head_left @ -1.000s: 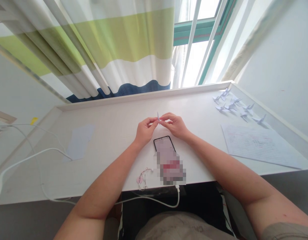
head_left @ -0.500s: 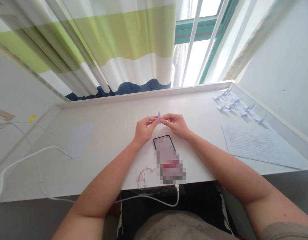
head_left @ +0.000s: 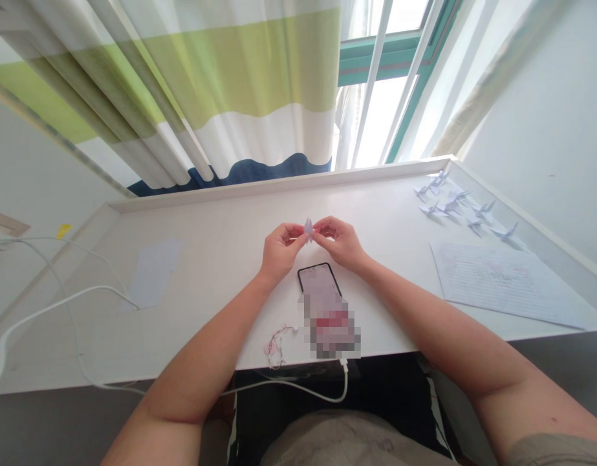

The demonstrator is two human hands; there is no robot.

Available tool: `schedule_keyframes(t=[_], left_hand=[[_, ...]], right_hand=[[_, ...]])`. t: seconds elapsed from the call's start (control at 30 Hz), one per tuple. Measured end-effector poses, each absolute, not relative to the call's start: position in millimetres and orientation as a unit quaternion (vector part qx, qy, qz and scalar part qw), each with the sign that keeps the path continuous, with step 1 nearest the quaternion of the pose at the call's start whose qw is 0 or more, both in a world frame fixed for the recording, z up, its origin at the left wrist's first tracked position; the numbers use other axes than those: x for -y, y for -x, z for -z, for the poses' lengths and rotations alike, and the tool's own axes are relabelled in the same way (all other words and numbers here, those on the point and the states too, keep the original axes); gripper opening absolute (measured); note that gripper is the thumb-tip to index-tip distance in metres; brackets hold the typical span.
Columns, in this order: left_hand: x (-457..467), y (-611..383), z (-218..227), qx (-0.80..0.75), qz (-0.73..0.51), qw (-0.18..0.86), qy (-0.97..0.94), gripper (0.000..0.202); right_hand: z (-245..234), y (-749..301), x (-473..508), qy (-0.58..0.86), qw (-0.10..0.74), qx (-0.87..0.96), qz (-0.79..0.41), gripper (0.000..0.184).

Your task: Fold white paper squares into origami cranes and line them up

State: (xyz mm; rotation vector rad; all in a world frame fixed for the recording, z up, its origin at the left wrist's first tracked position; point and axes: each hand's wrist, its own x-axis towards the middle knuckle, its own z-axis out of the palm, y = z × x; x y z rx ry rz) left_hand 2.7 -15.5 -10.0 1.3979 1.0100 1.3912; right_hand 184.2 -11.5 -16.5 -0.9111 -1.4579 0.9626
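A small folded piece of white paper (head_left: 308, 229) is held upright above the white desk (head_left: 220, 246), with pointed tips at its top and bottom. My left hand (head_left: 281, 247) pinches its left side between thumb and fingers. From the other side, my right hand (head_left: 340, 242) grips it the same way, so both hands are closed on the one paper. The fine folds are too small to make out. Just below the hands lies a phone (head_left: 322, 278), its screen partly blurred, with a cable plugged into its lower end.
Several folded paper cranes (head_left: 451, 204) stand at the back right. Nearer on that side lies a stack of written sheets (head_left: 502, 278). Blank paper (head_left: 152, 272) and a white cable (head_left: 60, 298) are at left. A beaded strap (head_left: 277, 346) lies near the front edge.
The folded paper has turned or spread slightly, showing more of its face and separate points. My right fingers have shifted a little; both hands keep their hold.
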Motion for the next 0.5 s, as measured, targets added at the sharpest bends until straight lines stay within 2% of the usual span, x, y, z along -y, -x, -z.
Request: schedule_keyframes(t=[0.23, 0.5], left_hand=[[14.8, -2.4, 9.7, -0.385, -0.554, 0.488, -0.554, 0.041], [15.8, -5.0, 6.8, -0.376, -0.557, 0.514, -0.533, 0.041]], right_hand=[[17.0, -186.0, 11.3, 0.404, 0.527, 0.644, -0.381, 0.041], [18.5, -184.2, 10.8, 0.390, 0.544, 0.634, -0.389, 0.034]])
